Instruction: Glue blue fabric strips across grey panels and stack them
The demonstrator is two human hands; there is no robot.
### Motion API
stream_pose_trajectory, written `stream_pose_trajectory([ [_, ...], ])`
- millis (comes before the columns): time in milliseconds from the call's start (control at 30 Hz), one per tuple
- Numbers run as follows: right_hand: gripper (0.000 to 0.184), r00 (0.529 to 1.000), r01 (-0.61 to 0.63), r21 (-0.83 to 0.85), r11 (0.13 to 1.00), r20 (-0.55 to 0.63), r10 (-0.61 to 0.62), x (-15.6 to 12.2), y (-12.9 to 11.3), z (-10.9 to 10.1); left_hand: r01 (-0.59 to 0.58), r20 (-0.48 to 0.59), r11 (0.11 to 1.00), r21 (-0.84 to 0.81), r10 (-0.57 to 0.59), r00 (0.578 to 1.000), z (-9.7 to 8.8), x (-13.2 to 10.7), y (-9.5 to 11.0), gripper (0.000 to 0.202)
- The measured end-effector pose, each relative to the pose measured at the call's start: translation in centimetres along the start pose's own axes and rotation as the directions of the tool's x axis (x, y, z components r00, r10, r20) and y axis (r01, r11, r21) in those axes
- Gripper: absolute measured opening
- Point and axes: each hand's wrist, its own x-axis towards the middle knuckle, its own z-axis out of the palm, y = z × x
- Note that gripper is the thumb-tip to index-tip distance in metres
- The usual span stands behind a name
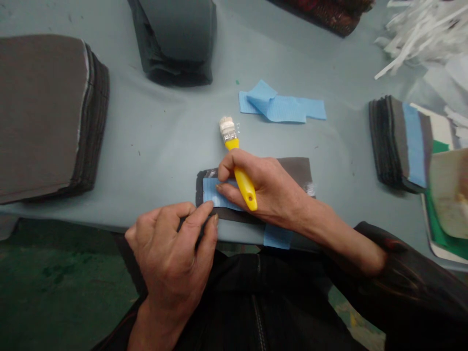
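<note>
A dark grey fabric piece (298,170) lies at the table's near edge with a blue strip (211,191) laid along it. My right hand (266,187) grips a yellow-handled brush (237,165), bristles pointing away, while its fingertips press down on the blue strip. My left hand (171,248) pinches the near left edge of the fabric piece with thumb and fingers closed. The end of the blue strip sticks out below my right wrist.
A tall stack of grey fabric sheets (47,112) sits at the left. A dark folded bundle (175,41) lies at the back. Loose blue strips (281,105) rest mid-table. Another stack of pieces (398,141) stands at the right, with white paper shreds (420,29) behind.
</note>
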Motion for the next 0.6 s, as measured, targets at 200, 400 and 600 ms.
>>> stream_pose_trajectory([
  [200,0.01,1.0,0.009,-0.011,1.0,-0.02,-0.009,-0.06,0.15,0.25,0.024,-0.014,1.0,-0.003,-0.025,1.0,0.23,0.0,0.16,0.025],
  [400,0.008,0.998,0.016,-0.038,0.999,-0.065,-0.019,-0.18,0.27,0.74,0.016,-0.01,1.0,-0.001,-0.016,1.0,0.21,0.08,0.14,0.026],
  [600,0.012,0.998,-0.012,-0.031,0.999,-0.054,0.01,-0.28,-0.11,0.48,0.015,-0.014,1.0,-0.002,-0.015,1.0,0.23,0.14,0.18,0.026],
])
